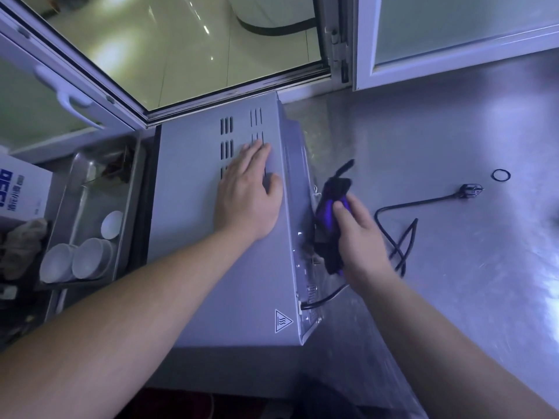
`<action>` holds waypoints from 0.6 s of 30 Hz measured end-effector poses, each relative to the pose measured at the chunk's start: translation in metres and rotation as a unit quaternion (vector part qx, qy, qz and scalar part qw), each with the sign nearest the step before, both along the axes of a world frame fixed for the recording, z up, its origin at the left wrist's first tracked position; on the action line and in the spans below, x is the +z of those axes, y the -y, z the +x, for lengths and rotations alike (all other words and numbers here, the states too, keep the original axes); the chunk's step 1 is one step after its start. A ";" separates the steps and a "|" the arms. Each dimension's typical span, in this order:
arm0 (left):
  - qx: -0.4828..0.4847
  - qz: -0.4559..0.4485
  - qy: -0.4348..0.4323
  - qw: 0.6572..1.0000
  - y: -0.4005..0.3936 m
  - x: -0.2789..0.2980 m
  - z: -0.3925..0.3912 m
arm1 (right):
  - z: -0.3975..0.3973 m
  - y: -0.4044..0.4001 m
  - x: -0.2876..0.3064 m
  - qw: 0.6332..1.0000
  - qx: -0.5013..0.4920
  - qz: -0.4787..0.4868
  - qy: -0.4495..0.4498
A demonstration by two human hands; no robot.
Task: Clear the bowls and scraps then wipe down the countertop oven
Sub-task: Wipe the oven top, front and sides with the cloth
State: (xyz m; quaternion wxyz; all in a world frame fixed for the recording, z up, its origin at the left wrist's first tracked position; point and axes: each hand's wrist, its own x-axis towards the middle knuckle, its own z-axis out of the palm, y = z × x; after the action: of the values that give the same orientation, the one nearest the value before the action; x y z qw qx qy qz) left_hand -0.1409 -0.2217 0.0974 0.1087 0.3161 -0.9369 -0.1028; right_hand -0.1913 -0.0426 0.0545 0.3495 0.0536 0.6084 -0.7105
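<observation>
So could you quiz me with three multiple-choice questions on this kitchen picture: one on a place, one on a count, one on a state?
1. Where does the left hand rest?
A. on the oven top
B. in the tray
C. on the plug

2. How many white bowls show in the tray?
A. one
B. three
C. six

3. The right hand is:
A. empty
B. gripping a dark cloth
C. holding a bowl

Answers: 1 A, palm flat by the vents; 2 B, three visible; 3 B, cloth pressed to the oven's side.

Open window above steel counter
</observation>
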 end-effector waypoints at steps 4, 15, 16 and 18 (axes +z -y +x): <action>0.001 -0.004 -0.001 1.000 -0.002 0.001 -0.001 | 0.023 0.020 -0.002 0.995 0.057 0.041 -0.064; 0.001 -0.008 -0.007 1.000 -0.001 -0.001 -0.001 | -0.009 0.038 -0.042 0.982 0.115 0.142 0.051; 0.002 -0.006 -0.008 1.000 -0.001 -0.001 -0.001 | -0.014 0.041 -0.048 0.977 0.129 0.158 0.057; 0.001 -0.002 -0.008 1.000 -0.002 0.000 0.000 | -0.025 0.046 -0.061 0.968 0.144 0.187 0.089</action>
State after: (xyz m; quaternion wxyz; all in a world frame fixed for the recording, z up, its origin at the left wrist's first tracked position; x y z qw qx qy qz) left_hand -0.1412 -0.2196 0.0970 0.1170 0.3158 -0.9359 -0.1029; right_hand -0.2162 -0.0890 -0.0065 0.4848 0.0928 0.6982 -0.5185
